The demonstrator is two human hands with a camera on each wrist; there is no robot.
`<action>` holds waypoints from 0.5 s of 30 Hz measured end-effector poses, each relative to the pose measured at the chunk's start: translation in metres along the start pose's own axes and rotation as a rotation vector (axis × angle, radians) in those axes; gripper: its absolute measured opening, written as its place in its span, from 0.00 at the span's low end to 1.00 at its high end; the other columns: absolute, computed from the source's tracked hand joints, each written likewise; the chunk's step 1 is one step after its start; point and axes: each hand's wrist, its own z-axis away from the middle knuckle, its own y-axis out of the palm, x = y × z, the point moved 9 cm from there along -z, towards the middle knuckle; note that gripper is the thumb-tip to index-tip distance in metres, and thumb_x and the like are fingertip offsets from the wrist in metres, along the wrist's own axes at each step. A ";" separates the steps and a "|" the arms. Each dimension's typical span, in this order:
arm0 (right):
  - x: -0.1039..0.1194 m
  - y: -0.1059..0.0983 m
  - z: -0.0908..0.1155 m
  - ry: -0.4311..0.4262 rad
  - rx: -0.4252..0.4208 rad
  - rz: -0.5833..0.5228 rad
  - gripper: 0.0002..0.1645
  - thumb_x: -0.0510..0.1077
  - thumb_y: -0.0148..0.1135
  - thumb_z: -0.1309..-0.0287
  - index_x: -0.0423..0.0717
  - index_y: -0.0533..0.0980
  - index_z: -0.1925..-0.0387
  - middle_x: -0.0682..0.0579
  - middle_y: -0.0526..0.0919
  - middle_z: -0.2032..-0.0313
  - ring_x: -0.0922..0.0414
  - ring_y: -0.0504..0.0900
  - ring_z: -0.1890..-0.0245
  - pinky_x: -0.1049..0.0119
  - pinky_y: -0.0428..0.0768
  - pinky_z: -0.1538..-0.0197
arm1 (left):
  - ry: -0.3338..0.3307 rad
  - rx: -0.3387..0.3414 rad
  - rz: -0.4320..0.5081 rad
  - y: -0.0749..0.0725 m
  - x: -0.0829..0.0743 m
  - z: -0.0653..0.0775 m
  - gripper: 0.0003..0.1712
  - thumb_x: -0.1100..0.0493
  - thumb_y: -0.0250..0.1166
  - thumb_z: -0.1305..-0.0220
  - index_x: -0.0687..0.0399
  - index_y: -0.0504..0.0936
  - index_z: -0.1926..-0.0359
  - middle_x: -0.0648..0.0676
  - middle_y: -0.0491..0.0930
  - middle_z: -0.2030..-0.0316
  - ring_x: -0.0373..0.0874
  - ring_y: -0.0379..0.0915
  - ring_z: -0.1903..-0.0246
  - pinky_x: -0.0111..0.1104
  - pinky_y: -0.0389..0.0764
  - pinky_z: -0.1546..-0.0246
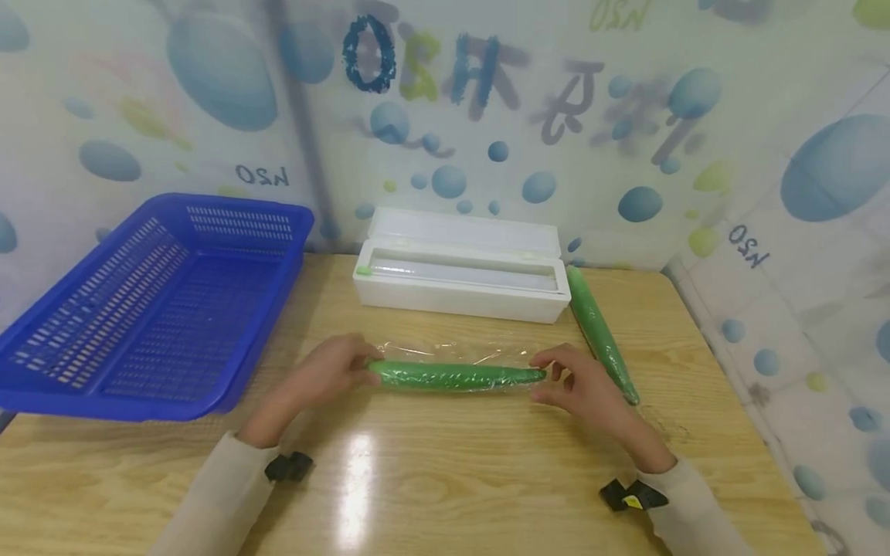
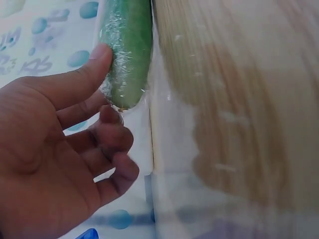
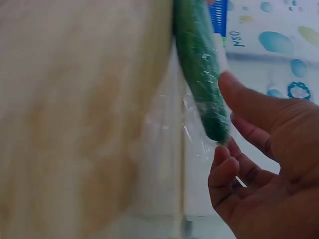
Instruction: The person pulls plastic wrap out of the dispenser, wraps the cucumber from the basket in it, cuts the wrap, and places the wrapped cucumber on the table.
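A long green cucumber [image 1: 455,376] lies crosswise above the table, with clear plastic wrap [image 1: 445,352] around it and spreading beyond its far side. My left hand [image 1: 339,366] grips its left end; in the left wrist view the thumb [image 2: 102,59] presses the cucumber's side and the other fingers curl by its tip. At the narrower right end, my right hand [image 1: 580,384] holds the cucumber between thumb and fingers. The right wrist view shows the right fingertips [image 3: 225,167] just at the tip [image 3: 217,127], beside loose film.
Behind the hands stands a white box [image 1: 459,297] with its lid raised and a roll of film inside. A second cucumber [image 1: 601,336] lies slanted to the right, shiny as if wrapped. At the left is a blue plastic basket [image 1: 267,324]. Patterned walls border the wooden table [image 1: 431,486].
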 end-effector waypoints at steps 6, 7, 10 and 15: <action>-0.014 0.007 0.000 0.061 -0.018 -0.002 0.20 0.36 0.75 0.57 0.49 0.80 0.59 0.58 0.79 0.63 0.58 0.75 0.67 0.65 0.77 0.68 | 0.033 -0.045 0.032 -0.005 -0.004 0.002 0.16 0.67 0.67 0.43 0.67 0.81 0.52 0.55 0.72 0.67 0.42 0.66 0.72 0.32 0.73 0.71; -0.017 0.008 0.000 0.083 -0.009 -0.007 0.19 0.37 0.75 0.56 0.50 0.80 0.59 0.59 0.80 0.63 0.58 0.75 0.66 0.65 0.78 0.68 | 0.028 -0.047 0.040 -0.005 -0.004 0.002 0.16 0.67 0.67 0.43 0.67 0.81 0.52 0.56 0.73 0.66 0.42 0.67 0.71 0.32 0.74 0.70; -0.023 0.013 0.000 0.141 0.019 -0.015 0.16 0.41 0.74 0.53 0.54 0.80 0.60 0.61 0.81 0.64 0.59 0.76 0.65 0.66 0.79 0.65 | 0.014 -0.051 0.051 -0.007 -0.003 0.002 0.17 0.67 0.69 0.45 0.67 0.81 0.53 0.54 0.75 0.65 0.42 0.70 0.69 0.32 0.76 0.69; -0.031 0.016 0.001 0.221 0.045 -0.007 0.13 0.45 0.73 0.51 0.58 0.81 0.62 0.64 0.81 0.66 0.60 0.77 0.65 0.67 0.79 0.64 | 0.018 -0.060 0.093 -0.006 0.001 0.003 0.19 0.68 0.72 0.51 0.63 0.80 0.55 0.52 0.78 0.64 0.45 0.74 0.67 0.33 0.77 0.67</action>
